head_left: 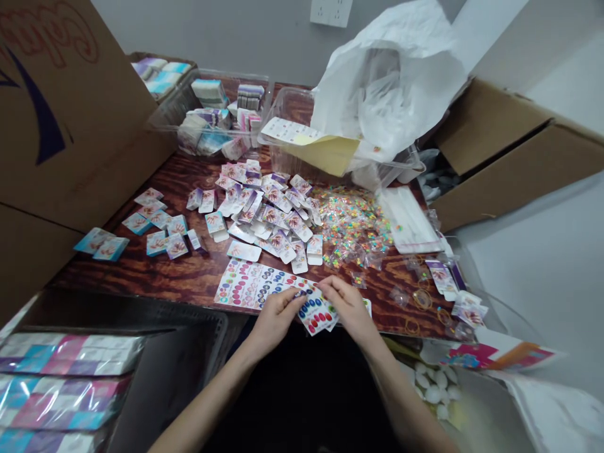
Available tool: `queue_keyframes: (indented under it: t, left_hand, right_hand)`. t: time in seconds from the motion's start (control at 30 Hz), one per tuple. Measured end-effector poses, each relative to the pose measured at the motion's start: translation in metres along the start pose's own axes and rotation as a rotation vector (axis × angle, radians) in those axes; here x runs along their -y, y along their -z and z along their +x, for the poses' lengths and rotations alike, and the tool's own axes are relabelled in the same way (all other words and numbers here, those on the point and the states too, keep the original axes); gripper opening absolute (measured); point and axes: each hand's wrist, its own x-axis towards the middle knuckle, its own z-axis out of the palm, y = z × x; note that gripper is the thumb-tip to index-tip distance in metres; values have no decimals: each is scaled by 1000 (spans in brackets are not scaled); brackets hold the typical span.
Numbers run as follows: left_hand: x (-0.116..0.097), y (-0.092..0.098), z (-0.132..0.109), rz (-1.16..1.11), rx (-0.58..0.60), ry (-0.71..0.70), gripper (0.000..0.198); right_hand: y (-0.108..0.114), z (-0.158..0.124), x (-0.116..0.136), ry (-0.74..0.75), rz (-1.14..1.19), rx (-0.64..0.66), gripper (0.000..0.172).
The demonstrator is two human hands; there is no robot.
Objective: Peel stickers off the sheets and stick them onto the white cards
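Note:
My left hand (276,314) and my right hand (344,302) meet at the near edge of the wooden table (189,277), fingers pinched together on a small card of coloured stick-on nails (315,313). Just left of the hands lies a row of similar nail sheets (250,284). Beyond them a heap of small flat printed packets (264,211) covers the middle of the table. To its right is a pile of tiny clear bags with colourful bits (353,226).
Clear plastic tubs (207,119) with stacked packets stand at the back, beside a white plastic bag (387,88). Cardboard boxes (504,145) flank both sides. Wrapped packs (61,384) lie near left. Rubber bands (422,299) and loose packets sit at the right edge.

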Motion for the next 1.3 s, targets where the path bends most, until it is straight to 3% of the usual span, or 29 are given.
queue_keyframes:
  t: [0.07, 0.13, 0.37, 0.5, 0.63, 0.7, 0.8, 0.87, 0.97, 1.03, 1.1, 1.2, 1.3]
  left_hand:
    - [4, 2, 2, -17, -116, 4, 32]
    - [6, 2, 3, -19, -173, -6, 33]
    - [1, 1, 5, -354, 0, 204, 45]
    - [3, 1, 7, -396, -62, 202, 40]
    - [9, -4, 8, -287, -193, 151, 35]
    - [12, -5, 8, -135, -257, 80, 33]
    - [14, -4, 7, 140, -329, -55, 30]
    - [13, -5, 5, 239, -277, -98, 34]
    - [9, -9, 0, 158, -65, -81, 41]
    - [8, -13, -2, 51, 48, -44, 38]
    - [9, -15, -1, -45, 73, 18, 36]
    - [12, -15, 3, -180, -35, 99, 37]
    - [11, -11, 8, -259, -111, 134, 39]
  right_hand:
    - [4, -1, 0, -82, 116, 116, 24]
    - [5, -3, 1, -131, 140, 195, 17]
    - [7, -3, -10, -133, 195, 154, 19]
    - [9, -3, -11, -166, 193, 141, 28]
    - [4, -4, -9, -180, 185, 97, 24]
    - [2, -3, -11, -181, 164, 100, 19]
    - [0, -3, -13, -218, 236, 47, 25]
    - [-1, -3, -12, -243, 349, 64, 29]
    - [-7, -4, -7, -234, 400, 140, 29]
    - [-10, -3, -6, -195, 306, 66, 26]
    - [-11, 2, -7, -130, 155, -56, 21]
    - [-1, 16, -14, 9, -104, -182, 13]
    - [16, 35, -25, 142, -533, -359, 9]
